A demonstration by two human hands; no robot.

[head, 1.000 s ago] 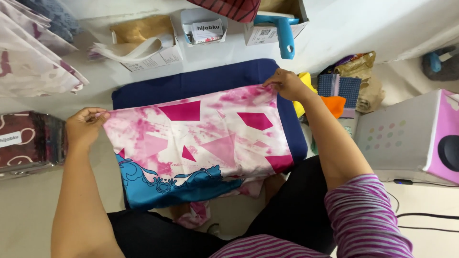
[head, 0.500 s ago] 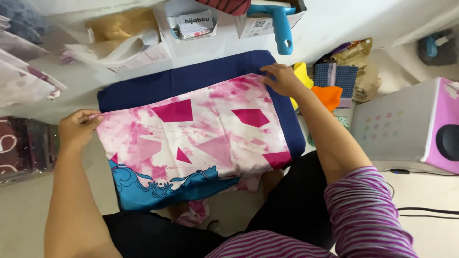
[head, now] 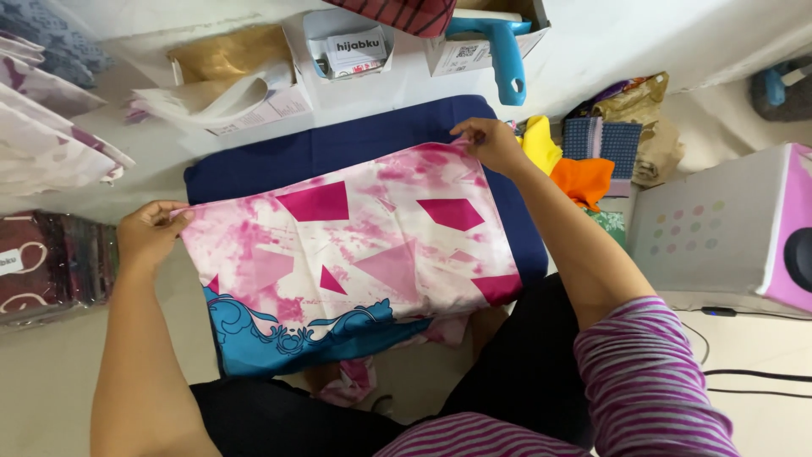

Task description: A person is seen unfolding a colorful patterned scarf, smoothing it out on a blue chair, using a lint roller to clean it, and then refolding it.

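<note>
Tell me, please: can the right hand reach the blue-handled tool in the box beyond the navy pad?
Probably yes. The right hand pinches the pink scarf's far corner, and the blue-handled tool hangs just beyond, nothing between them. It must release the scarf first.

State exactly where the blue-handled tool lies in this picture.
In the head view, the blue-handled tool lies at the top, right of centre, its handle sticking out of an open cardboard box, just beyond the navy pad and the right hand.

Scarf (head: 355,254) corners, slightly shifted since
</note>
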